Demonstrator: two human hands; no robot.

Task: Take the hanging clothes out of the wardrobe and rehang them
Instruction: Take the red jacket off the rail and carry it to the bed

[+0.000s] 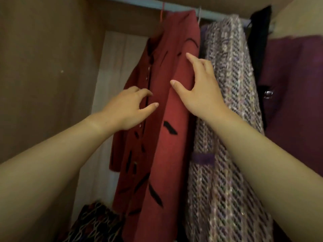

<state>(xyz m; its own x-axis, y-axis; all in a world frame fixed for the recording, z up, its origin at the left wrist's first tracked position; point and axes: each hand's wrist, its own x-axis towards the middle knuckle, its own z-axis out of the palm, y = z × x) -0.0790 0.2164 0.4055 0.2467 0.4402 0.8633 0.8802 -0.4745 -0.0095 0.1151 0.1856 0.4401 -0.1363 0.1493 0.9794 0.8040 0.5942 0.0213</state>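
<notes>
Brown wooden wardrobe wall (43,67) at left, dark patterned fabric (94,222) below. Left hand (129,107), fingers loosely curled, holding nothing, lies at the button front of the red coat with black dashes (167,137), hung by a red hanger hook (163,11) from the pale metal rail (181,9). Right hand (201,89), fingers spread, gripping nothing, touches that coat's right edge beside the lilac tweed coat (232,119); black garment (258,41) and purple garment (293,84) hang further right
</notes>
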